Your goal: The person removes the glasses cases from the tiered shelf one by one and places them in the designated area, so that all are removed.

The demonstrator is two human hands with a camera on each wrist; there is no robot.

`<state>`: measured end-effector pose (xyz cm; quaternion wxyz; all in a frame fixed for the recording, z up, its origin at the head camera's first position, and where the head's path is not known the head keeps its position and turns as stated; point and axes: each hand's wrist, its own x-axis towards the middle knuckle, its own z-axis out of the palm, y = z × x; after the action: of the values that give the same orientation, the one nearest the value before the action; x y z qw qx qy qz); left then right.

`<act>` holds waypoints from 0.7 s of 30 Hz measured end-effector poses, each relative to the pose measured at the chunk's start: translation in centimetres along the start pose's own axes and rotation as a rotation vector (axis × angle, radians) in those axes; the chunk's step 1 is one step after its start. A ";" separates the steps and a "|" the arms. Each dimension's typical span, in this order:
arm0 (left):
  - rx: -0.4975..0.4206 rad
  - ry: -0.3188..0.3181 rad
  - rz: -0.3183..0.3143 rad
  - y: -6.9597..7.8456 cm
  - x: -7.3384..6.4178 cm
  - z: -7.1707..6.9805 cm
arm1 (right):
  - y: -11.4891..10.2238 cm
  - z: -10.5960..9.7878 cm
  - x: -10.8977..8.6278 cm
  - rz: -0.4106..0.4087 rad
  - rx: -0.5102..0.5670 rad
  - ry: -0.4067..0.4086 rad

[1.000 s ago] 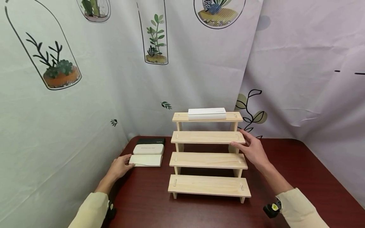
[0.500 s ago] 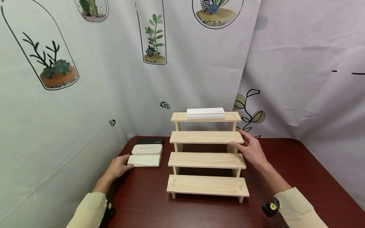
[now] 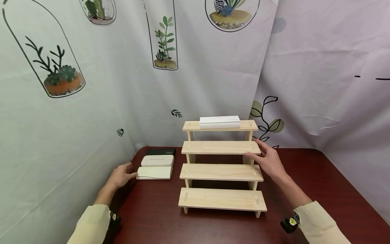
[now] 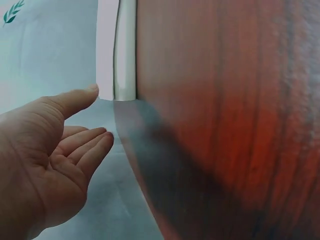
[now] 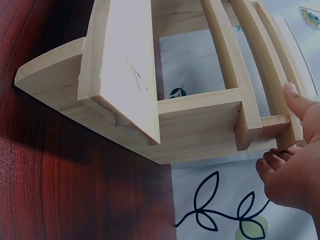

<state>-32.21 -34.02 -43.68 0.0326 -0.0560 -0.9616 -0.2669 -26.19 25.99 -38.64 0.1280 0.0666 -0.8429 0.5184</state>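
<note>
A four-tier wooden display stand (image 3: pixel 220 171) stands upright on the table. My right hand (image 3: pixel 269 162) grips the right end of its second shelf from the top, thumb on top; the right wrist view shows the fingers (image 5: pixel 272 160) curled beneath that board. A flat cream-white case (image 3: pixel 154 172) lies on the table at the left. My left hand (image 3: pixel 120 175) is just beside its left end, fingers loosely bent, holding nothing. In the left wrist view, the thumb tip is by the case's corner (image 4: pixel 125 90); whether it touches, I cannot tell.
Behind the cream-white case lie a rounded white case (image 3: pixel 157 160) and a black case (image 3: pixel 160 151), in a row. A long white box (image 3: pixel 219 122) sits on the stand's top shelf. Printed cloth (image 3: pixel 146 101) hangs close behind and left of the dark red table (image 3: pixel 152 217).
My left hand has let go of the cream-white case and drawn back slightly to the left. The case stays in place. The right hand keeps its hold on the stand.
</note>
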 end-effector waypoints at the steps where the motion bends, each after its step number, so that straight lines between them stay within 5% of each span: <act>1: -0.002 0.018 0.004 0.1 0.0 -0.1 | 0.0 0.0 0.0 0.000 -0.001 -0.001; 7: -0.036 0.173 0.025 1.1 0.7 -0.6 | -0.3 -0.2 -0.1 0.008 0.005 -0.019; 13: -0.134 0.371 0.077 4.0 1.9 -0.3 | -0.5 -0.5 -0.2 0.008 0.005 -0.038; 21: -0.305 0.382 0.199 9.6 3.5 0.1 | -0.9 -0.9 0.2 0.017 0.038 -0.045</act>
<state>-34.49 -25.53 -38.53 0.2309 -0.1031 -0.8763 -0.4101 -26.04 26.43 -37.45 0.1032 0.0738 -0.8361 0.5337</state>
